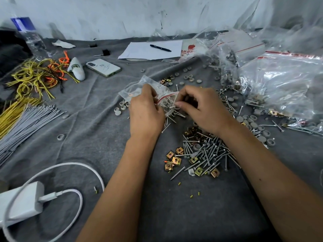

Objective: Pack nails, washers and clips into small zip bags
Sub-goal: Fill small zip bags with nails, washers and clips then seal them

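Two bare arms come in from the near edge. No sleeves show on them, all the way from the elbows to the wrists. The left hand [146,112] has no ring, no glove and no watch. The right hand [203,109] is bare too, with no ring, no band and no glove. The nails that show on the right hand are short and plain, with no paint. There is a tiny dark dot on the right forearm, about halfway along it. Both forearms look smooth. Nothing is tied or strapped around either wrist.
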The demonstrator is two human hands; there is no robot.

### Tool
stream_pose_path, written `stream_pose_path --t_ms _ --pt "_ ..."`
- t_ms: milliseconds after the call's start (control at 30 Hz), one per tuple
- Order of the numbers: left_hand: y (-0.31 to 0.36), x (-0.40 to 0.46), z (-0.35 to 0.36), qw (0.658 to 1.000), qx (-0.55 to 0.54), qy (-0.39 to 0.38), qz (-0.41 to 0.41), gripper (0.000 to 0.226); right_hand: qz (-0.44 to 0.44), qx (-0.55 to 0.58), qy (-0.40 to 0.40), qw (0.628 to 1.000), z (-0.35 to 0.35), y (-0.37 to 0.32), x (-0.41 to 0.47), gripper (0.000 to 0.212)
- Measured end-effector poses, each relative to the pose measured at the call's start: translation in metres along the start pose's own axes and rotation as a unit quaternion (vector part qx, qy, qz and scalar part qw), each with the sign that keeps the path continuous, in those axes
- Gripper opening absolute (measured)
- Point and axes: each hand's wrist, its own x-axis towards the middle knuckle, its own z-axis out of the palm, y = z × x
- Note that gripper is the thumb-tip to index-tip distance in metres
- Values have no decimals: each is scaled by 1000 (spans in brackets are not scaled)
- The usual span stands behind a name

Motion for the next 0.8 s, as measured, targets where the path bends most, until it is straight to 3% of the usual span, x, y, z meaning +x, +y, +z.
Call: stream_pose_path --t_ms 100,367,600,733,800 --pt "-2 1 2 1000 4 0 1 4 -25 -19 53 998 0 0 1 8" --pt "4 -2 6 999 -36 7 -9 10 -28 -74 82 993 5 1 -1 16" --pt "6 0 5 984 -142 74 -80 16 -48 -86 76 992 9 0 0 16" --pt "5 2 3 970 -169 126 -121 17 -61 -74 149 984 4 0 0 13" --pt "4 2 2 965 -178 136 -134 15 -25 -80 143 986 1 1 0 11"
